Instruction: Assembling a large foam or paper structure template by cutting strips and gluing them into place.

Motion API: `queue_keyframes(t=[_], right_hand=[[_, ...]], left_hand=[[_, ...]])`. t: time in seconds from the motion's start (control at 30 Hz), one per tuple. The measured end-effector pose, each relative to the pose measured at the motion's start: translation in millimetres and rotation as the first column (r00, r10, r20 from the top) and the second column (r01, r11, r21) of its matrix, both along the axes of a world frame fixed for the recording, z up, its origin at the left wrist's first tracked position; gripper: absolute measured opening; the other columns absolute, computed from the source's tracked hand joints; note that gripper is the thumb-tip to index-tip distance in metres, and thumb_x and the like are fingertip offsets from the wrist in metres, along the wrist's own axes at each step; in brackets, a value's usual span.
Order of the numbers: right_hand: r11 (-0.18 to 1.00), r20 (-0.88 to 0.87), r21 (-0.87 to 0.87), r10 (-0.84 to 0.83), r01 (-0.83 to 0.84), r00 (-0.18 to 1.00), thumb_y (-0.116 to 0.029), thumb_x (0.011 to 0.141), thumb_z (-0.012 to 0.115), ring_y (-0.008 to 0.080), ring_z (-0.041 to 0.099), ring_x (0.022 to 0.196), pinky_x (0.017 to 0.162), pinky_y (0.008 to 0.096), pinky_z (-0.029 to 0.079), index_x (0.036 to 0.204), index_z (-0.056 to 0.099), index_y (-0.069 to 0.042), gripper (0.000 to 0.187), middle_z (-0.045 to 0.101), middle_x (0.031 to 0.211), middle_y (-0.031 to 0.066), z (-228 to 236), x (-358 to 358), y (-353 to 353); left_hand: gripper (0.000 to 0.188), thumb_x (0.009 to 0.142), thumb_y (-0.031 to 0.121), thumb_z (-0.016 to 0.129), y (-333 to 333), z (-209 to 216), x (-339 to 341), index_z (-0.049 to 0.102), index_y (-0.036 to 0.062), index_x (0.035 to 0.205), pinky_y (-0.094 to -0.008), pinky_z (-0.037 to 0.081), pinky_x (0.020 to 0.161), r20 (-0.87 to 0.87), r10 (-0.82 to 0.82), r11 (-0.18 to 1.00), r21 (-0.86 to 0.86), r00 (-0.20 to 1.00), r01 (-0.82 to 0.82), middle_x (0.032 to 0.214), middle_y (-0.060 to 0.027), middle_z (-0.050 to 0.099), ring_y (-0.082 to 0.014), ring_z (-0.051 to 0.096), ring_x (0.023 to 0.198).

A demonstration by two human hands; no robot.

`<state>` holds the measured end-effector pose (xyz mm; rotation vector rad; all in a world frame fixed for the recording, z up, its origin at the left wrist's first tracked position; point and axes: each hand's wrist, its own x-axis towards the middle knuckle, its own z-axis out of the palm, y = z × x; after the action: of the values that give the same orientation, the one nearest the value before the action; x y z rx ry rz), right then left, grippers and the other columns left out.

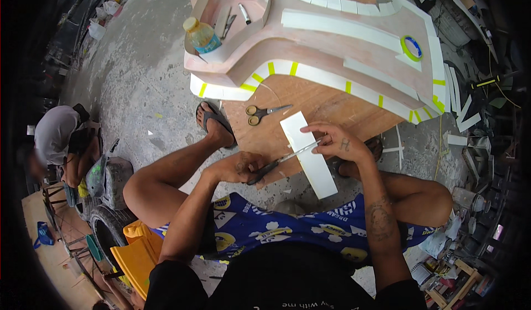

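Observation:
My left hand point(241, 167) is closed around the dark handle of a pair of scissors point(269, 168). Their long metal blades lie across a white strip of card point(316, 169), pointing toward my right hand. With thumb and fingers, my right hand point(336, 141) grips the strip's right edge, close to the blade tips. The strip slants over the edge of a brown wooden board point(293, 91). A second pair of scissors point(265, 114) rests on that board, apart from both hands. Beyond it stands a large pinkish moulded form point(326, 47) edged with white pieces and yellow tape.
A bottle point(201, 36), a marker point(244, 14) and a tape roll point(411, 48) sit on the form. White offcuts point(469, 116) lie on the concrete floor point(144, 55) at right. Left are a crouching person point(61, 138), a tyre point(108, 230) and an orange plastic piece point(138, 254).

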<state>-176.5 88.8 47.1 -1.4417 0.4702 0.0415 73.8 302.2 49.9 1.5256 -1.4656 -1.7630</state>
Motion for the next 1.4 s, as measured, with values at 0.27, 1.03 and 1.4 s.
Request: queue_keyframes(t=[0.27, 1.03, 1.4], right_hand=[[0.923, 0.109, -0.383, 0.008, 0.034, 0.994, 0.01, 0.07, 0.067, 0.0135, 0.058, 0.087, 0.071, 0.0254, 0.051, 0.127, 0.057, -0.009, 0.06, 0.053, 0.124, 0.0071, -7.4, -0.3, -31.5], [0.888, 0.141, -0.164, -0.41, 0.43, 0.901, -0.001, 0.081, 0.07, 0.0118, 0.061, 0.086, 0.074, 0.0253, 0.05, 0.11, 0.052, -0.001, 0.034, 0.066, 0.095, 0.0089, -8.7, 13.7, 15.3], [0.894, -0.01, 0.141, -0.427, 0.424, 0.904, -0.007, 0.081, 0.073, 0.0118, 0.063, 0.085, 0.075, 0.0253, 0.05, 0.11, 0.06, 0.0, 0.032, 0.068, 0.096, 0.0076, -46.7, -33.1, 53.3]], left_hand=[[0.013, 0.076, -0.001, 0.066, 11.9, -1.1, 13.1, 0.058, 0.0006, 0.087, -0.0281, 0.049, 0.056, 0.04, 0.057, 0.994, -0.092, 0.998, -0.053, 0.075, -0.0064, 0.065, -0.0121, 0.062, 0.065], [0.029, 0.073, 0.012, 0.07, -6.6, -22.5, -21.6, 0.061, -0.001, 0.098, -0.0447, 0.052, 0.076, 0.684, 0.325, 0.94, -0.308, 0.653, -0.146, 0.092, -0.0215, 0.064, -0.041, 0.064, 0.086], [0.053, 0.073, -0.014, 0.045, -39.5, 7.9, -80.4, 0.053, 0.0044, 0.122, -0.0366, 0.051, 0.086, 0.188, 0.447, 0.761, -0.593, 0.875, -0.262, 0.129, -0.0176, 0.048, -0.0323, 0.061, 0.103]])
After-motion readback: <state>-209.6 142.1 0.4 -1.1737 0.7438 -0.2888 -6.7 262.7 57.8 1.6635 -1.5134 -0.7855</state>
